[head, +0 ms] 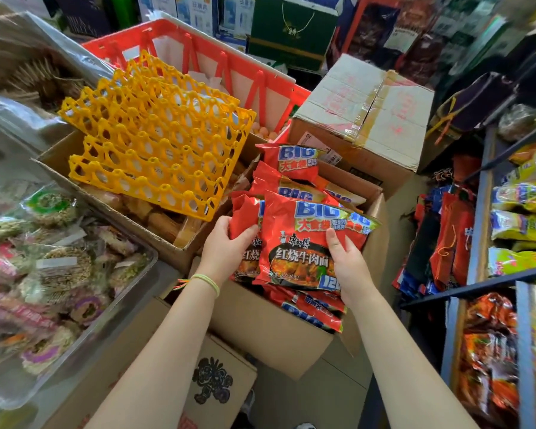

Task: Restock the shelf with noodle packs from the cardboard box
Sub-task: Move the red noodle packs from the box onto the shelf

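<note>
An open cardboard box (270,332) stands in the middle, full of red noodle packs (288,159) marked BIG. I hold a small stack of these packs (294,243) just above the box. My left hand (225,243) grips the stack's left edge, thumb on top. My right hand (348,261) grips its right side, thumb on the front pack. The shelf (477,224) stands at the right, with yellow and red noodle packs on its levels.
Yellow egg trays (155,144) lie on an open box to the left, before a red crate (198,51). A taped carton (362,119) sits behind the noodle box. A metal tray (84,332) of wrapped snacks is at lower left. Another carton (217,382) is below.
</note>
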Tool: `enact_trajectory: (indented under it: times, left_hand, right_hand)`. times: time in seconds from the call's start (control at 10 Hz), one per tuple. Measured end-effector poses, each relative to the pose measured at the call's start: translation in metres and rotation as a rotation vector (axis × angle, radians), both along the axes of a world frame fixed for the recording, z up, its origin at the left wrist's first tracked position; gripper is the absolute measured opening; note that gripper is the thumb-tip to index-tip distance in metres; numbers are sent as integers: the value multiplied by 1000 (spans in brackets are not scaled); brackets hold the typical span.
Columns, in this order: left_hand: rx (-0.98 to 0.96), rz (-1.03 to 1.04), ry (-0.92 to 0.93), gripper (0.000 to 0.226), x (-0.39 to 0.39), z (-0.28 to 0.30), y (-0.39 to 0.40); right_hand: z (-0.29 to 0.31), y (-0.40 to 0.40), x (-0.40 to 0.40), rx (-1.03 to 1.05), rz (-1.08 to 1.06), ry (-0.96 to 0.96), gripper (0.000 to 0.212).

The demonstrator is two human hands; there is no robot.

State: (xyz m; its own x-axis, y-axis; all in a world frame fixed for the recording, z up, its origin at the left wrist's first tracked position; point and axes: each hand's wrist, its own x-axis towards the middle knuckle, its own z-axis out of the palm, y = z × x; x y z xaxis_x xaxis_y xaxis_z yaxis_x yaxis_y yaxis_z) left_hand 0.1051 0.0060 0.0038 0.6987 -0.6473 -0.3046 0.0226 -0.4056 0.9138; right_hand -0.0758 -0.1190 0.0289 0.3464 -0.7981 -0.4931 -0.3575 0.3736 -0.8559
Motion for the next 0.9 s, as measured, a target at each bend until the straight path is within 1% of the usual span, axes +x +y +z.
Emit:
enact_trajectory:
  times: [0.1,0.2,0.3,0.4,0.5,0.6,0.7,0.8,0.9]
  left_hand:
    - [-118,42,-94,34,-7,20,2]
    - [-319,96,-59,36,-12,52,2]
    - [-538,25,145,33,-28,88,-12]
    - [-533,-166,140,31,-60,101,-37]
    - [-446,-363,227,28,-111,102,-54]
    - [-337,-541,488,31,-176,108,-56]
    - [-298,-839,718,85,-241,117,-29]
    - [-298,-1082,614,118,-318,144,7]
    - [-340,-1292,531,89,-422,178,87]
  right_hand:
    - [4,-2,-12,29,-39,-40,76]
    - [21,0,-27,41,-80,-172,60]
    - [44,2,-47,28,-174,-303,61]
    - [69,8,-81,-50,-239,-285,60]
    - [93,25,-130,-172,-299,-156,25]
    - [108,55,-193,-178,-426,-46,33]
    - [122,101,-261,-276,-580,22,34]
    - [139,169,-333,-419,-784,43,39]
    - [161,268,-413,-448,-931,80,51]
